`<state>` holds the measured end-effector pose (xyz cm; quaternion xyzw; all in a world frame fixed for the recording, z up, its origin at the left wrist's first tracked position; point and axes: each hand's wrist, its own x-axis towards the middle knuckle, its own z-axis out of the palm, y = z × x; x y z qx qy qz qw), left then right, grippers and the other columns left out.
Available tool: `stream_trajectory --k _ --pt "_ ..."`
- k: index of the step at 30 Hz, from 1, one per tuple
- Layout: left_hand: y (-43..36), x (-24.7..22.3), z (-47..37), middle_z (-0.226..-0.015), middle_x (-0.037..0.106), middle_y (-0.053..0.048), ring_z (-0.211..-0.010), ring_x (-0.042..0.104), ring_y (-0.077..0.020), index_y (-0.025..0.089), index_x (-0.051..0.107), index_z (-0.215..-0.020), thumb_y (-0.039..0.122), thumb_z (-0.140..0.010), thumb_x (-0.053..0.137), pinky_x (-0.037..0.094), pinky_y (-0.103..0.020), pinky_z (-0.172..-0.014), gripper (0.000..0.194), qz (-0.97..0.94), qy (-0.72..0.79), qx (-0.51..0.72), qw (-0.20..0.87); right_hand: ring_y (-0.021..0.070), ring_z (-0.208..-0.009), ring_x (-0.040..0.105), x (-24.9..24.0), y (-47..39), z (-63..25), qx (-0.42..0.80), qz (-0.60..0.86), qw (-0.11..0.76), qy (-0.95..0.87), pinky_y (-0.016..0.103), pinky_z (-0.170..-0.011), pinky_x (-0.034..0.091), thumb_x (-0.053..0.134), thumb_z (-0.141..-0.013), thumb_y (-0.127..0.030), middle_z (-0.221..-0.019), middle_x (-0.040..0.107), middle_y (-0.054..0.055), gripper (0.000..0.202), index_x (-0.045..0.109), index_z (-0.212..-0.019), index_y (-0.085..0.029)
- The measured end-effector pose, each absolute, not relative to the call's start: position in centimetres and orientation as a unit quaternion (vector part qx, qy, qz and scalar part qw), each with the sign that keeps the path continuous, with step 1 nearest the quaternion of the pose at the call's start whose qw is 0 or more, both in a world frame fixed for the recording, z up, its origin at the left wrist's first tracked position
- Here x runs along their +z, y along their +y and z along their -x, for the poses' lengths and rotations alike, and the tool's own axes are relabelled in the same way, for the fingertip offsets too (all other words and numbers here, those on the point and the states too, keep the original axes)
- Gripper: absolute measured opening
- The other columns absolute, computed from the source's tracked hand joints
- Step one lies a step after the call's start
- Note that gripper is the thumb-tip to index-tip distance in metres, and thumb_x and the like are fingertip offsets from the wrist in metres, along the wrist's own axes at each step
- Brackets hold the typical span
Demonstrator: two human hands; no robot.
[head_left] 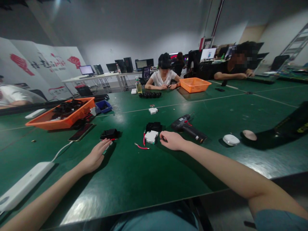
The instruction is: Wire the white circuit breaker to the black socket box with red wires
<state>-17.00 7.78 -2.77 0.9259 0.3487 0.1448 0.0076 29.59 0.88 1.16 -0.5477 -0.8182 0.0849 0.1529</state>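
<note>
My left hand (95,156) lies low over the green table, fingers stretched toward a black part (109,133) with a bit of red at its edge; a thin light-coloured edge shows beside the fingers. My right hand (171,140) has curled fingers beside a white module (151,137); what they hold, if anything, is hidden. Behind that module sits a black block (154,126). One short red wire (144,138) stands along the module's left side, and another red wire (141,147) lies in front. Farther back is a second white module (153,110).
A black power drill (189,127) lies right of centre, with a round white case (231,140) beyond. At left are an orange basket (60,123), blue bin (104,106), phone (81,132) and white power strip (26,186). People sit across the table.
</note>
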Motion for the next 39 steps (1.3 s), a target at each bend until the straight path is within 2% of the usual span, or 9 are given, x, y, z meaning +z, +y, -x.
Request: stream_trajectory --k 9,20,26,28,32,34,37,39 --pt "8.2 -2.8 16.5 -0.159 0.032 -0.014 -0.147 0.031 -0.0301 0.017 0.03 -0.154 0.011 -0.084 0.038 0.031 -0.051 -0.12 0.071 -0.922 0.361 0.14 -0.016 0.0152 -0.071 0.056 1.2 0.8 -29.5 0.083 0.547 0.152 -0.819 0.026 -0.059 0.031 0.056 -0.091 -0.026 -0.092 0.065 0.005 0.009 0.057 -0.097 -0.019" --pt "7.1 -0.8 15.2 -0.151 0.046 -0.009 -0.138 0.043 -0.0303 0.024 0.034 -0.152 0.041 -0.091 0.047 0.041 -0.049 -0.111 0.064 -0.91 0.397 0.097 -0.065 0.0136 -0.067 0.053 1.0 0.9 -29.6 0.087 0.547 0.153 -0.819 0.026 -0.057 0.029 0.056 -0.092 -0.028 -0.09 0.064 0.003 0.01 0.058 -0.098 -0.02" --pt "7.9 -0.1 14.2 -0.143 0.052 -0.01 -0.133 0.046 -0.0306 0.025 0.045 -0.144 0.046 -0.093 0.047 0.041 -0.049 -0.108 0.055 -0.916 0.385 0.097 -0.066 0.0126 -0.066 0.052 0.9 1.0 -29.6 0.087 0.549 0.16 -0.816 0.026 -0.057 0.028 0.057 -0.092 -0.028 -0.087 0.063 0.002 0.009 0.057 -0.097 -0.02" --pt "8.3 -0.3 14.1 -0.148 0.046 -0.011 -0.137 0.041 -0.0323 0.026 0.042 -0.146 0.047 -0.093 0.047 0.038 -0.052 -0.111 0.057 -0.914 0.383 0.114 -0.07 0.0122 -0.065 0.052 0.9 0.9 -29.6 0.086 0.549 0.16 -0.816 0.025 -0.057 0.028 0.057 -0.092 -0.028 -0.087 0.062 0.002 0.009 0.057 -0.097 -0.02" --pt "9.4 -1.0 14.1 -0.164 0.019 -0.008 -0.15 0.016 -0.0367 0.029 0.031 -0.153 0.05 -0.093 0.047 0.023 -0.06 -0.119 0.066 -0.907 0.386 0.148 -0.084 0.012 -0.066 0.052 1.0 0.9 -29.6 0.085 0.55 0.159 -0.816 0.026 -0.058 0.028 0.057 -0.092 -0.026 -0.086 0.062 0.002 0.008 0.057 -0.097 -0.02" --pt "10.1 -1.4 14.2 -0.166 0.009 -0.007 -0.152 0.01 -0.037 0.03 0.024 -0.155 0.051 -0.094 0.045 0.018 -0.062 -0.12 0.068 -0.903 0.397 0.144 -0.077 0.0121 -0.066 0.052 1.0 0.9 -29.6 0.086 0.55 0.159 -0.816 0.025 -0.058 0.028 0.058 -0.092 -0.026 -0.086 0.062 0.002 0.008 0.057 -0.097 -0.02" --pt "11.5 -2.0 14.1 -0.166 0.007 -0.008 -0.152 0.008 -0.0358 0.028 0.022 -0.156 0.053 -0.096 0.042 0.02 -0.06 -0.12 0.068 -0.903 0.407 0.124 -0.06 0.0122 -0.066 0.052 1.0 1.0 -29.6 0.088 0.549 0.159 -0.815 0.025 -0.057 0.028 0.057 -0.092 -0.027 -0.086 0.062 0.002 0.009 0.057 -0.097 -0.02" --pt "12.5 -2.3 13.9 -0.166 0.011 -0.009 -0.152 0.01 -0.0349 0.026 0.031 -0.153 0.055 -0.096 0.042 0.022 -0.058 -0.12 0.065 -0.905 0.404 0.119 -0.06 0.0122 -0.066 0.051 0.9 1.0 -29.5 0.088 0.55 0.159 -0.815 0.025 -0.057 0.028 0.057 -0.092 -0.027 -0.086 0.062 0.002 0.009 0.057 -0.097 -0.02"
